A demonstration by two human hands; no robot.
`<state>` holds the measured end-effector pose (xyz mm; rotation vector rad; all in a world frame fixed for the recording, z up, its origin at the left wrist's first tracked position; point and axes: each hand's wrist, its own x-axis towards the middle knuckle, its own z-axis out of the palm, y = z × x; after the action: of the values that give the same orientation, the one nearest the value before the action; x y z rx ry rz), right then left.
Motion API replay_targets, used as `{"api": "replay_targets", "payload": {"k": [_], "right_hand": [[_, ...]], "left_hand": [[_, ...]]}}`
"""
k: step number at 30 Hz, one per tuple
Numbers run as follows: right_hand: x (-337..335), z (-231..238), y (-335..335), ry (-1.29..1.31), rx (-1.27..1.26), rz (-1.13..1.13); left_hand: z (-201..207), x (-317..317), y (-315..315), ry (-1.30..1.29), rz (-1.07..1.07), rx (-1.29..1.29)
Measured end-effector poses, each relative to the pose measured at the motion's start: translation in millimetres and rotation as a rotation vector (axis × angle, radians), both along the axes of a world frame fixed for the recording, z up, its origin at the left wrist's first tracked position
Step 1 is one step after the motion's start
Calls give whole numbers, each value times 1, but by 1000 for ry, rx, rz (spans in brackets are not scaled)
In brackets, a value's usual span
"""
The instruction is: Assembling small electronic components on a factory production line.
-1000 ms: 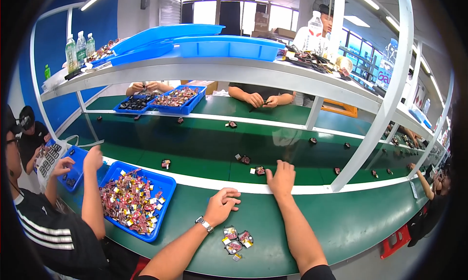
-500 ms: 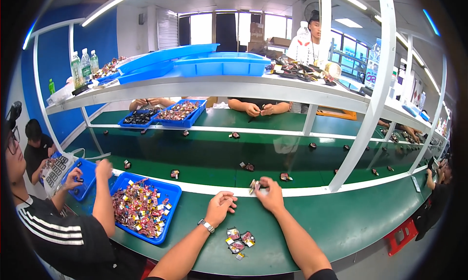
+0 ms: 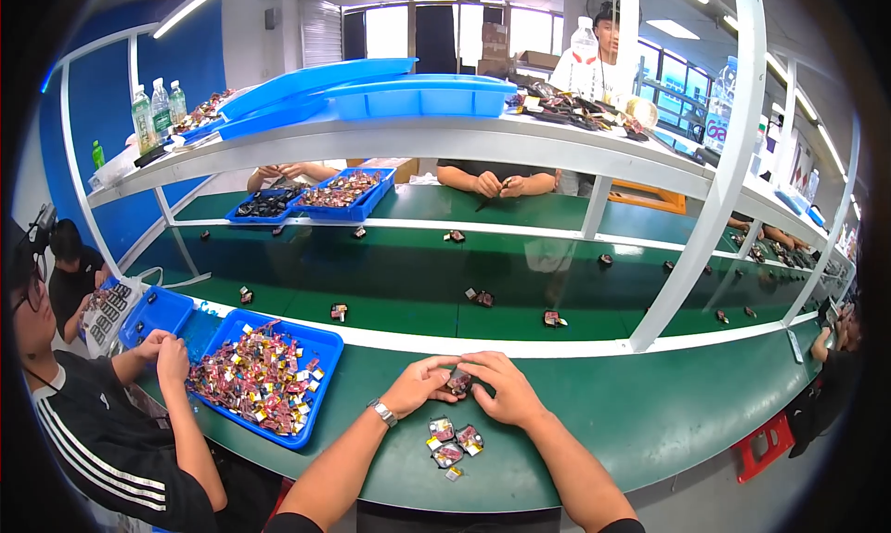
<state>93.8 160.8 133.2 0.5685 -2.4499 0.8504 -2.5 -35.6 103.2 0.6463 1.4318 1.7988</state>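
Over the green bench, my left hand [image 3: 419,389] and my right hand [image 3: 506,390] meet, fingertips nearly touching. Between them is a small black-edged part with a reddish face [image 3: 458,382]; its kind is too small to tell. Fingers of both hands close round it and partly cover it. A few similar parts with white and yellow patches [image 3: 447,453] lie in a loose cluster on the bench, just nearer than my hands. On my left wrist is a metal-banded watch [image 3: 382,412].
A blue tray [image 3: 327,370] heaped with small reddish parts stands left, beside a co-worker [image 3: 102,431] in black. Beyond a white rail [image 3: 594,348], scattered parts [image 3: 554,318] sit on a green belt. A white post [image 3: 694,245] and overhead shelf [image 3: 445,146] frame the space.
My right hand has come left and down with the part, meeting my left hand around it. Parts on the belt have shifted slightly right. The co-worker's hands have come together.
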Motion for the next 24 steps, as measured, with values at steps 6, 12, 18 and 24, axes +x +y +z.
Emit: {"api": "replay_targets", "payload": {"k": [6,12,18,24], "right_hand": [[-5,-8,-5,70,77,-38],[-8,-14,-6,-10,28,-8],[-7,-18,-9,-122,-126,-56],[-7,-18,-13,-132,-148,-95]], "left_hand": [[3,4,1,6,44,-1],[0,4,4,30,7,0],[-1,0,0,-10,-42,49],[2,2,-1,90,-90,54]]}}
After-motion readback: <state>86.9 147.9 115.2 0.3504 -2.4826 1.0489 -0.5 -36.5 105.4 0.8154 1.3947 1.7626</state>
